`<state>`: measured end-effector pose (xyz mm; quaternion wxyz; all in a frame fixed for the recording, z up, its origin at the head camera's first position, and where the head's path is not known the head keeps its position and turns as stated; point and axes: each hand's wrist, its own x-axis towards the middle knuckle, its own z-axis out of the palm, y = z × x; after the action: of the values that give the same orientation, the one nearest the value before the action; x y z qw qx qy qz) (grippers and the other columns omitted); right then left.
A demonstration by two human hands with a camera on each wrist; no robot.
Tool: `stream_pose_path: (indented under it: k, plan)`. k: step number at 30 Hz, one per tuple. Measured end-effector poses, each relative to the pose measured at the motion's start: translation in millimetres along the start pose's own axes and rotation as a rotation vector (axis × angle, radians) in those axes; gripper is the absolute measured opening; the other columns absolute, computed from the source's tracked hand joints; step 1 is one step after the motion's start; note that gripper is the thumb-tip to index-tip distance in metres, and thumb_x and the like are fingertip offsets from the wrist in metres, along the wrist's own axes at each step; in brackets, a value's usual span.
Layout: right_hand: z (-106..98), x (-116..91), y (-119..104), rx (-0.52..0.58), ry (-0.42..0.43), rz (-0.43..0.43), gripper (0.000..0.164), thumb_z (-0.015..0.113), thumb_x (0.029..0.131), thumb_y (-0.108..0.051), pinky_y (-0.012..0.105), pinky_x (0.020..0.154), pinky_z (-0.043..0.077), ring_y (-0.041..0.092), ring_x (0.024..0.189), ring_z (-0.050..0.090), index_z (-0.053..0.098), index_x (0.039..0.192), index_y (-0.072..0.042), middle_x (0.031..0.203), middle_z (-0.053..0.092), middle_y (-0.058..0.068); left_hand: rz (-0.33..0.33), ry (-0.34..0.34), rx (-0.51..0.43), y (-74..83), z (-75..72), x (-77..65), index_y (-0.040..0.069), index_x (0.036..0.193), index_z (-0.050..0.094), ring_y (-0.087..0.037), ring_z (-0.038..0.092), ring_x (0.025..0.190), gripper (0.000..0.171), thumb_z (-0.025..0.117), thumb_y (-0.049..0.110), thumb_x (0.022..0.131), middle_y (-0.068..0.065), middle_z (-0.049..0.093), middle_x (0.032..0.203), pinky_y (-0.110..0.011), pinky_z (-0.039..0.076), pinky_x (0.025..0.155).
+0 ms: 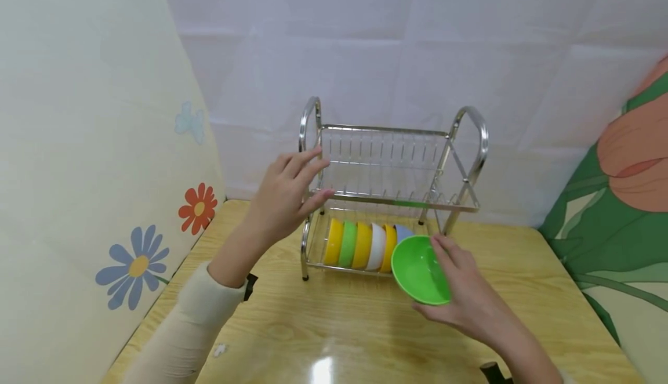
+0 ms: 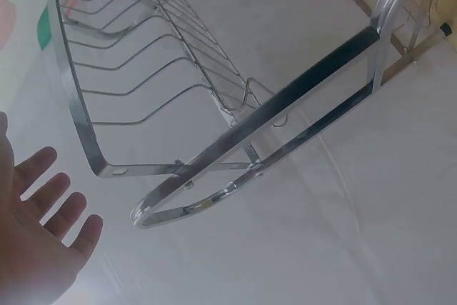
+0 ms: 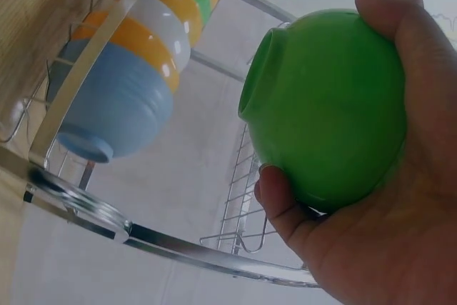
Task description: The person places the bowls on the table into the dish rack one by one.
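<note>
My right hand [image 1: 464, 291] grips a green bowl [image 1: 419, 269] by its rim, thumb on one side and fingers on the other. The bowl tilts with its inside toward the head camera, in front of the dish rack's [image 1: 386, 200] lower right. In the right wrist view the bowl's [image 3: 328, 105] outside and foot ring show. My left hand [image 1: 284, 195] is raised at the rack's left upright, fingers spread and holding nothing. On the lower tier, yellow, green, white and blue bowls [image 1: 361, 246] stand on edge in a row; the blue one [image 3: 118, 101] is at the right end.
The rack's upper tier holds no bowls, only wire slots [image 1: 381, 146]. It stands on a wood-grain table [image 1: 323, 326] before a white cloth backdrop [image 1: 376, 42]. Flower-patterned panels [image 1: 104, 140] flank both sides. A small white scrap [image 1: 220, 350] lies at the front left.
</note>
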<state>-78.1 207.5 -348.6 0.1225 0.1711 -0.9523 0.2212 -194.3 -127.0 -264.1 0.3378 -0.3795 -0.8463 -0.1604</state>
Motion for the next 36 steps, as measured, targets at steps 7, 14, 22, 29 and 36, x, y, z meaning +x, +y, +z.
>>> stream_pose_path:
  k: [7, 14, 22, 29, 36]
  plan:
    - [6, 0, -8, 0.033, -0.01, 0.004, 0.122, 0.092, 0.066, -0.045, 0.062, 0.087, 0.056, 0.045, 0.133, 0.04, 0.027, 0.159, -0.001, 0.159, 0.029, 0.023, 0.068, 0.046, -0.019, 16.5, 9.8, -19.3, 0.005, 0.139, 0.057, -0.034, 0.048, 0.125, 0.06, 0.039, 0.053, 0.107, -0.014, 0.052, 0.147, -0.047, 0.041, 0.108]
    - [12, 1, -15, 0.04, 0.025, -0.064, 0.119, 0.094, 0.063, -0.041, 0.064, 0.09, 0.054, 0.045, 0.134, 0.04, 0.033, 0.154, 0.004, 0.158, 0.033, 0.02, 0.106, 0.021, -0.048, 36.1, 20.4, -33.1, 0.005, 0.139, 0.057, -0.032, 0.05, 0.126, 0.067, 0.03, 0.057, 0.106, -0.014, 0.055, 0.144, -0.045, 0.043, 0.11]
    - [15, 3, -23, 0.048, 0.026, -0.1, 0.12, 0.095, 0.062, -0.04, 0.061, 0.091, 0.054, 0.043, 0.133, 0.043, 0.033, 0.156, 0.002, 0.158, 0.033, 0.019, 0.112, -0.051, -0.122, 51.7, 34.5, -48.0, 0.007, 0.141, 0.055, -0.027, 0.052, 0.129, 0.062, 0.042, 0.056, 0.105, -0.009, 0.054, 0.144, -0.044, 0.044, 0.111]
    - [18, 5, -26, 0.037, 0.039, -0.13, 0.121, 0.096, 0.062, -0.04, 0.057, 0.091, 0.056, 0.04, 0.132, 0.046, 0.032, 0.156, 0.0, 0.158, 0.034, 0.017, 0.103, -0.18, -0.233, 69.5, 49.5, -63.3, 0.006, 0.149, 0.047, -0.026, 0.053, 0.133, 0.071, 0.053, 0.057, 0.1, -0.01, 0.05, 0.15, -0.043, 0.047, 0.11]
    - [18, 6, -29, 0.05, 0.029, -0.131, 0.121, 0.095, 0.063, -0.041, 0.056, 0.091, 0.056, 0.041, 0.133, 0.046, 0.03, 0.157, 0.0, 0.159, 0.033, 0.019, 0.115, -0.282, -0.303, 81.5, 62.9, -73.5, 0.003, 0.155, 0.036, -0.028, 0.048, 0.139, 0.088, 0.069, 0.055, 0.091, -0.014, 0.041, 0.158, -0.039, 0.043, 0.113]
